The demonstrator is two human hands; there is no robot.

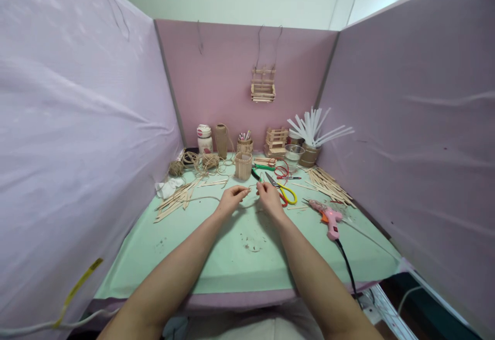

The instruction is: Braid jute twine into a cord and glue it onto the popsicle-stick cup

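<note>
My left hand and my right hand meet over the middle of the table, fingertips pinched and a small gap apart. A thin strand spans the gap between them; whether it is twine or wire I cannot make out. Just beyond them stands a small wooden-stick cup. Right by my right hand lie yellow-handled scissors and green-handled pliers. A grey cord runs on the tabletop behind my left hand.
A pink glue gun lies to the right, its black cable trailing off the front edge. Loose wooden sticks are at right, more sticks at left. Tangled twine, a bottle and white glue sticks line the back.
</note>
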